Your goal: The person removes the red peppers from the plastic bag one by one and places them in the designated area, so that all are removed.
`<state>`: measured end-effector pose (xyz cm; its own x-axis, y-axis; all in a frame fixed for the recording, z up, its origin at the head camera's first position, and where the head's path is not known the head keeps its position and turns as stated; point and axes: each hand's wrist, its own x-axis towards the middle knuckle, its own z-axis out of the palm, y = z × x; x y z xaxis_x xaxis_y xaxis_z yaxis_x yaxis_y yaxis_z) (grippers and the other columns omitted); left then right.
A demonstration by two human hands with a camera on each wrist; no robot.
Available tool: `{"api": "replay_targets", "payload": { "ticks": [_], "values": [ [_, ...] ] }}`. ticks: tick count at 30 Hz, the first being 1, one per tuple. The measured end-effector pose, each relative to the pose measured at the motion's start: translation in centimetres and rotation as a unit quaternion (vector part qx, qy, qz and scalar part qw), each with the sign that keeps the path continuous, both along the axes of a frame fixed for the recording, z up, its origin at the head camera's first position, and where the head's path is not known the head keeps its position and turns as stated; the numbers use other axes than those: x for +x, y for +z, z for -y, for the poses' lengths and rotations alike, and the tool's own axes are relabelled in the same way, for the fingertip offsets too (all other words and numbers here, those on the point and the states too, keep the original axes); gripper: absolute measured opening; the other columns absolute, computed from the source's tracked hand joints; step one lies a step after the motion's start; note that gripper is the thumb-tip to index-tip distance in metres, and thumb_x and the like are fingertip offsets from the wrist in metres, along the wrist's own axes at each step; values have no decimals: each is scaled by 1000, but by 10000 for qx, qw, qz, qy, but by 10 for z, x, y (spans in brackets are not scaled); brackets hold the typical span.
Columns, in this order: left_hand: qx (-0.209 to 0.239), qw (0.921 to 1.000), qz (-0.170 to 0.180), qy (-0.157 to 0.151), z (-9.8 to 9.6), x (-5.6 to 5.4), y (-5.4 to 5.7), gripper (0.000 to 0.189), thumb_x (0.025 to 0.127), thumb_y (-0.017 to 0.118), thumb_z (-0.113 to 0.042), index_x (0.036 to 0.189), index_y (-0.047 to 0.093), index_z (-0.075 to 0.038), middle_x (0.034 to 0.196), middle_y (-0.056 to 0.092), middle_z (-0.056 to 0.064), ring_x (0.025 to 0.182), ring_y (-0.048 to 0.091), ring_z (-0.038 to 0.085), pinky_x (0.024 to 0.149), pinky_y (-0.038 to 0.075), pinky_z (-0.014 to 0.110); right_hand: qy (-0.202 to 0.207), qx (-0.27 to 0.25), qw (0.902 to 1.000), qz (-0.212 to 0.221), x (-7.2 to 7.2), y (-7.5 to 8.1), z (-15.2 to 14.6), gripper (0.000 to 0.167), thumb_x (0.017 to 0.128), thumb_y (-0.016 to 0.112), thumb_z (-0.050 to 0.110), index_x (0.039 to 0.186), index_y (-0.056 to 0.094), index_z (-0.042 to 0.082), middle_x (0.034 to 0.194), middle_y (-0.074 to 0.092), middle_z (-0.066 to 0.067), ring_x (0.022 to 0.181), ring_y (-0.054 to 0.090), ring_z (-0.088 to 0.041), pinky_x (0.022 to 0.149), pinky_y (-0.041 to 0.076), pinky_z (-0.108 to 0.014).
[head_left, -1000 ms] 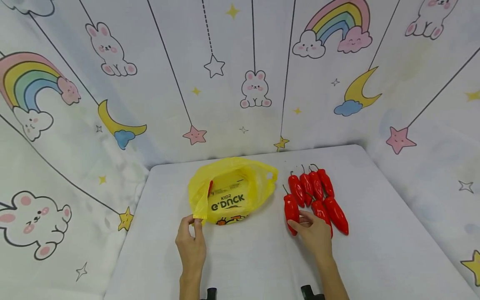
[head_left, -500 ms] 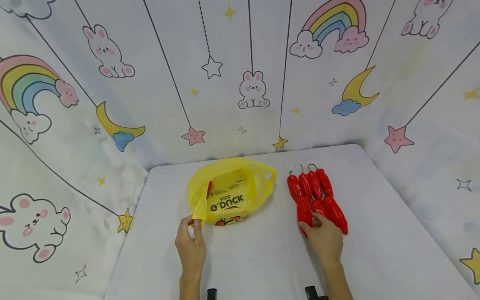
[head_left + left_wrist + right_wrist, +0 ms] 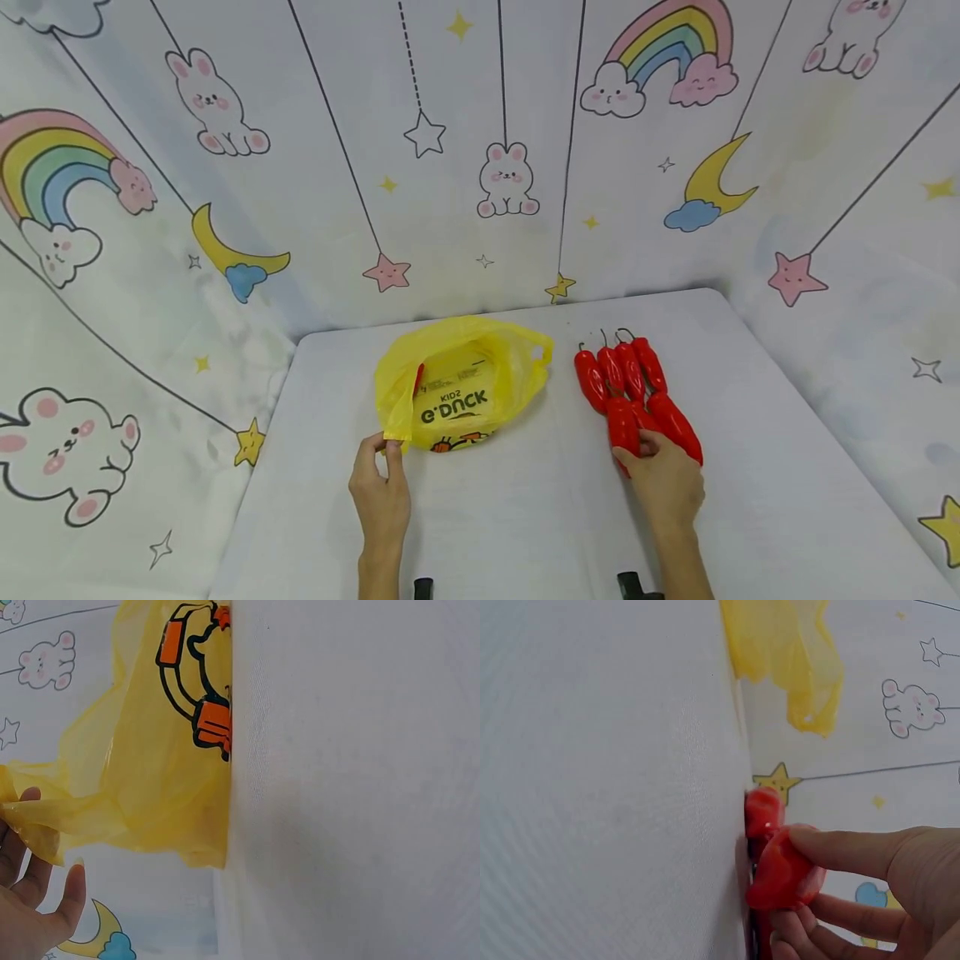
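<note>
A yellow plastic bag [image 3: 408, 346] with a printed duck lies on the left of the table, its mouth spread wide. A bit of something red [image 3: 418, 378] shows through that mouth. My left hand [image 3: 381, 492] holds the bag's near-left handle; in the left wrist view, the yellow film [image 3: 45, 817] passes across the fingers. At the right, my right hand [image 3: 670, 483] pinches a red chili pepper [image 3: 622, 423] between thumb and fingers. Several other red peppers [image 3: 591, 383] lie beside it in two rows, the back ones with stems pointing away. My right hand partly hides the front row.
A white cloth covers the table [image 3: 510, 517], which meets a patterned curtain [image 3: 450, 208] at its back edge. Black camera mounts [image 3: 630, 585] show at the bottom by both wrists.
My right hand has moved right with the pepper, bringing it against the front row and nudging the neighbouring peppers slightly. My left hand has stayed at the bag.
</note>
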<state>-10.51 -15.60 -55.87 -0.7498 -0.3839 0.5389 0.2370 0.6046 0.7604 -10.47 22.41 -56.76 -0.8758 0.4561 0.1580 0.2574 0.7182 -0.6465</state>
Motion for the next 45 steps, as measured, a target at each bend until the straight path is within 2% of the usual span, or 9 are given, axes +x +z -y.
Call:
{"api": "replay_targets", "payload": {
  "ticks": [8, 14, 19, 24, 29, 32, 35, 40, 45],
  "values": [
    [-45, 10000, -64, 16, 1, 0, 0, 9, 103, 64, -5, 108, 66, 1, 101, 71, 8, 93, 63, 15, 81, 50, 25, -271, -84, 9995, 102, 0, -4, -7, 51, 78, 92, 31, 114, 75, -2, 87, 76, -16, 76, 69, -31, 56, 51, -39],
    [-54, 9999, -113, -13, 2, -1, -1, 9, 104, 63, -5, 109, 66, 1, 100, 70, 8, 92, 63, 14, 80, 49, 22, -381, -185, 9984, 362, 0, -2, -12, 50, 83, 88, 32, 117, 74, -2, 92, 76, -18, 78, 71, -33, 54, 47, -37],
    [-3, 10000, -71, -15, 3, -2, -2, 10, 104, 63, -8, 109, 66, 0, 101, 71, 7, 93, 62, 13, 82, 50, 22, -364, -204, 9978, 506, 2, 2, -16, 52, 84, 87, 33, 117, 74, -4, 94, 76, -20, 79, 71, -36, 56, 50, -40],
    [14, 10000, -60, -11, 4, -2, -3, 11, 104, 64, -10, 110, 66, 0, 102, 71, 7, 94, 62, 13, 84, 47, 15, -327, -98, 9988, 349, 1, 7, -19, 51, 83, 88, 32, 116, 74, -5, 94, 76, -22, 80, 72, -39, 61, 56, -47],
    [10, 10000, -52, 7, 5, -2, -3, 11, 104, 64, -10, 110, 66, 0, 101, 71, 7, 92, 62, 12, 83, 44, 10, -329, -52, 9994, 33, -1, 13, -19, 49, 84, 88, 32, 114, 75, -4, 92, 76, -21, 78, 73, -38, 54, 52, -38],
    [-2, 10000, -17, -18, 6, -2, -2, 12, 105, 63, -10, 110, 66, 0, 102, 70, 7, 92, 62, 13, 82, 44, 11, -338, -86, 9992, -172, -2, 16, -15, 46, 84, 88, 30, 115, 76, -2, 93, 77, -19, 79, 74, -36, 56, 50, -33],
    [-25, 10000, 24, 3, 8, -1, 0, 13, 105, 63, -10, 111, 66, 1, 102, 70, 8, 92, 62, 13, 82, 45, 12, -142, -272, 9989, -363, -6, 21, -9, 43, 84, 88, 29, 115, 77, 1, 94, 78, -16, 82, 74, -33, 59, 52, -30],
    [-39, 10000, 48, 41, 11, -1, 3, 14, 104, 64, -11, 112, 66, 1, 104, 71, 9, 94, 63, 16, 85, 43, 9, 512, -607, 9957, -468, -15, 31, 7, 42, 87, 87, 32, 118, 77, 6, 98, 78, -11, 87, 74, -28, 64, 54, -22],
    [23, 10000, 70, 8, 12, -1, 3, 14, 105, 64, -12, 112, 66, 1, 105, 71, 9, 95, 64, 16, 85, 44, 9, 931, -756, 9916, -475, -27, 36, 28, 41, 89, 84, 34, 120, 76, 9, 99, 77, -6, 88, 73, -25, 68, 57, -25]
  ]
}}
